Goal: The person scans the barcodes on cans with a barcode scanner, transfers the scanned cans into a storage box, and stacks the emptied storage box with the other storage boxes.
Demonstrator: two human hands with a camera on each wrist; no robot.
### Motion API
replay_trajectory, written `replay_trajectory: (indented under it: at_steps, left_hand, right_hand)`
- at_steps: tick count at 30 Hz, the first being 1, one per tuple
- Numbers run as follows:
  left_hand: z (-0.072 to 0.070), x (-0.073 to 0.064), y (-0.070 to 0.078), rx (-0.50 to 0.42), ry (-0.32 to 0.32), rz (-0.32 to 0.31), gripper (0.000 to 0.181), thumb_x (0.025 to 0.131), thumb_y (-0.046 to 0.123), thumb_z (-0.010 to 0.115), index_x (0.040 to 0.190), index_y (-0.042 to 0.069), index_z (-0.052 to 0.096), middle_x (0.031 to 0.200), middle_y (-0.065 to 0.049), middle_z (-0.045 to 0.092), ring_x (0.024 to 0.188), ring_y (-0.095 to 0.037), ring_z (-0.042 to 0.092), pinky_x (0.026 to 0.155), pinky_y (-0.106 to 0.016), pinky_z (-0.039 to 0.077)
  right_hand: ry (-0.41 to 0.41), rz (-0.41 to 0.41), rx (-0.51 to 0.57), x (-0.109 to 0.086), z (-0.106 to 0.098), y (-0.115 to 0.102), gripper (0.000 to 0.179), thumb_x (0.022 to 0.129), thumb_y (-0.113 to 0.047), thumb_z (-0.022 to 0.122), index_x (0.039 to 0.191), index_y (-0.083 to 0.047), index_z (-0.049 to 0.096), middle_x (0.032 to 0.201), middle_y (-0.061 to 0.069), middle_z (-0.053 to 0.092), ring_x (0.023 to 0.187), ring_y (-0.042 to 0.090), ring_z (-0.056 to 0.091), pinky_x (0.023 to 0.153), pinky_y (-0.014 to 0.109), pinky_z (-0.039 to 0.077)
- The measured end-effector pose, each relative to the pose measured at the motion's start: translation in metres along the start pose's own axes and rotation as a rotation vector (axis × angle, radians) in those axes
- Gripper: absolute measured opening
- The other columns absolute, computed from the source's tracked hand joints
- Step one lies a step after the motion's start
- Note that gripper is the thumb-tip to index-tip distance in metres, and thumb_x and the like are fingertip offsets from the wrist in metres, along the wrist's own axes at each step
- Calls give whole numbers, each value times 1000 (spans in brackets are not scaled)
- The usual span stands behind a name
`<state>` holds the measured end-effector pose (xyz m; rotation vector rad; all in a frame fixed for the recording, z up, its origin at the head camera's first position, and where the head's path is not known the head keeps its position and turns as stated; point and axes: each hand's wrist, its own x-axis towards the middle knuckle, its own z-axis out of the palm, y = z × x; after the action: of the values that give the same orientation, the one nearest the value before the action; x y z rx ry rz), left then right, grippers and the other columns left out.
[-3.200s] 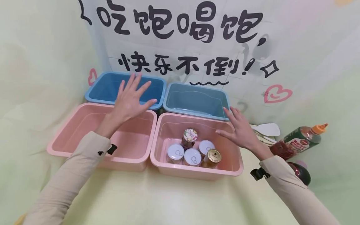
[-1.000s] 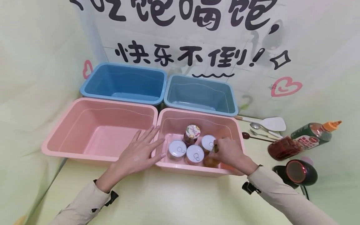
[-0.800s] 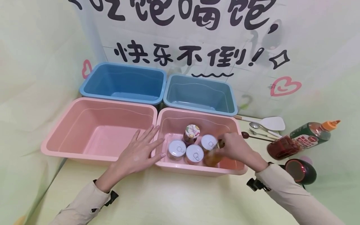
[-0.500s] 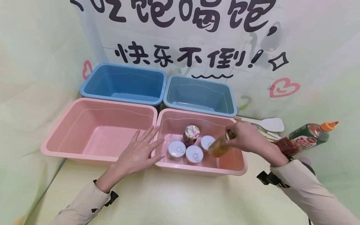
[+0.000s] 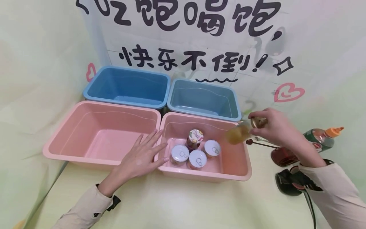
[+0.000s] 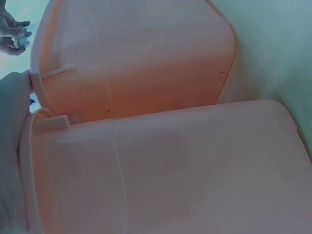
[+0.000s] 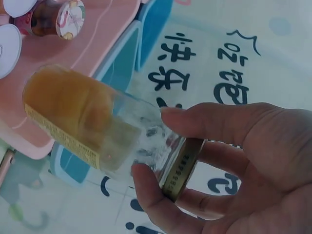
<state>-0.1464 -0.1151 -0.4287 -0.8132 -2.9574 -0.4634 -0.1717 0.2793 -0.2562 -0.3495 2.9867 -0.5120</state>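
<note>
My right hand (image 5: 275, 128) grips a glass jar (image 5: 238, 133) near its gold lid (image 7: 183, 168), tilted over the right rim of the right pink bin (image 5: 246, 168). Amber contents fill the jar's lower part in the right wrist view, and a label runs along its side. My left hand (image 5: 140, 156) rests with spread, straight fingers at the rims where the two pink bins meet. Inside the right bin stand several white-lidded cans, among them a front can (image 5: 197, 159), and a dark jar with a patterned lid (image 5: 196, 135).
The left pink bin (image 5: 100, 108) adjoins on the left, with a blue bin (image 5: 128, 103) and a lighter blue bin (image 5: 204, 116) behind. Right of them are a sauce bottle (image 5: 317, 140) with an orange cap, a dark long-handled spoon (image 5: 249, 142) and a black device (image 5: 286, 183) with a cable.
My right hand has taken hold of the gold-lidded jar, lifted it from among the cans and carried it right. My left hand has come down from above the bins to the rims.
</note>
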Motion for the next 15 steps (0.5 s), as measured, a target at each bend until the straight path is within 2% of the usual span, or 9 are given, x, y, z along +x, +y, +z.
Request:
replay_trajectory:
  at_steps: [3, 7, 11, 15]
  left_hand:
    - [1, 0, 0, -4, 8, 5, 64, 93, 63, 53, 143, 23, 57, 166, -9, 25, 155, -33, 19, 120, -66, 18]
    - [1, 0, 0, -10, 5, -2, 63, 94, 63, 53, 143, 23, 57, 166, -7, 25, 155, -31, 20, 120, -65, 18]
    - [0, 0, -1, -14, 5, -9, 62, 93, 61, 55, 143, 23, 57, 166, -7, 25, 155, -31, 21, 121, -65, 17]
    - [1, 0, -1, -21, 6, -11, 61, 93, 59, 56, 143, 23, 57, 166, -7, 25, 155, -32, 21, 121, -65, 16]
  right_hand:
    - [29, 26, -2, -5, -8, 10, 42, 80, -6, 78, 120, 3, 66, 103, 28, 61, 82, 34, 66, 57, 31, 54]
    - [72, 53, -14, -18, -18, 26, 43, 82, -9, 78, 123, -1, 66, 104, 24, 64, 85, 31, 60, 51, 27, 46]
    - [152, 70, -31, -34, -25, 45, 39, 83, -12, 79, 119, -5, 68, 105, 18, 61, 83, 8, 52, 53, 25, 41]
    - [204, 115, -21, -49, -25, 63, 35, 84, -14, 80, 116, -4, 68, 88, 3, 61, 68, -4, 47, 50, 25, 40]
